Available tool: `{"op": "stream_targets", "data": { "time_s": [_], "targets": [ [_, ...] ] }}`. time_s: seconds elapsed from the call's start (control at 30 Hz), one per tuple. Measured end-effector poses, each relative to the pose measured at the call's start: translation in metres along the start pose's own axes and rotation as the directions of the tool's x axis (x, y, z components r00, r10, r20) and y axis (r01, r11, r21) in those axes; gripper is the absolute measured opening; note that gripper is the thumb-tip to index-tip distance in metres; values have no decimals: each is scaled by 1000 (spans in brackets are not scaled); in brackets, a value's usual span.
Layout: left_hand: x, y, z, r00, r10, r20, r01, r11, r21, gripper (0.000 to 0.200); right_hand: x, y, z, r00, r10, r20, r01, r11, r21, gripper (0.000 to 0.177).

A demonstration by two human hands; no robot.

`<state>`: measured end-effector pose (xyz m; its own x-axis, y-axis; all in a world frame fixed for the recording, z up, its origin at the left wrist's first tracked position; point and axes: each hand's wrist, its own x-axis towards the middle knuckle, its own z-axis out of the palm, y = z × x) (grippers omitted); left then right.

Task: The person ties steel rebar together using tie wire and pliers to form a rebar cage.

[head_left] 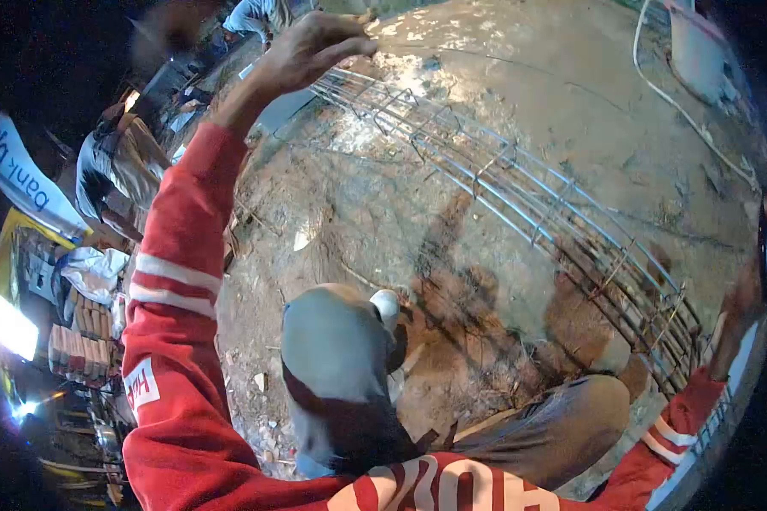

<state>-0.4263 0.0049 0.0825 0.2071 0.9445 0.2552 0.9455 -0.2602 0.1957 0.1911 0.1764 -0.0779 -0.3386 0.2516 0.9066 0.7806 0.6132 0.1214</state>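
Observation:
My left hand [311,53] is raised at the top left, its fingers apart and pointing right, beyond the far end of a long rebar cage [520,187]. Nothing can be made out in it. The cage lies on the muddy ground [358,213], made of long thin bars with square ties, and runs from the top centre to the lower right. My right hand [746,289] is at the dark right edge, beside the near end of the cage; its fingers are too dim to read.
A bent-over person [119,162] is at the left, and another person [260,15] at the top. Stacked bricks [81,349], a white sack [94,272], a banner [30,183] and a bright lamp [10,328] stand left. A pale hose [682,111] curves at upper right.

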Motion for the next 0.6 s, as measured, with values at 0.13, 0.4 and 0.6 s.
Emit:
{"op": "stream_targets", "data": {
  "time_s": [0.13, 0.4, 0.6],
  "targets": [
    [82, 15, 0, 955, 249, -161, -239, 968, 79, 36, 5, 63, -49, 982, 113, -149, -183, 734, -653, 17],
    [268, 81, 108, 646, 274, -713, -533, 830, -164, 41, 151, -21, 32, 907, 218, -360, -315, 919, -237, 18],
    [212, 146, 160, 640, 75, -765, -706, 450, -547, 34, 201, -79, 7, 929, 299, -220, -332, 934, -135, 19]
  ]
}}
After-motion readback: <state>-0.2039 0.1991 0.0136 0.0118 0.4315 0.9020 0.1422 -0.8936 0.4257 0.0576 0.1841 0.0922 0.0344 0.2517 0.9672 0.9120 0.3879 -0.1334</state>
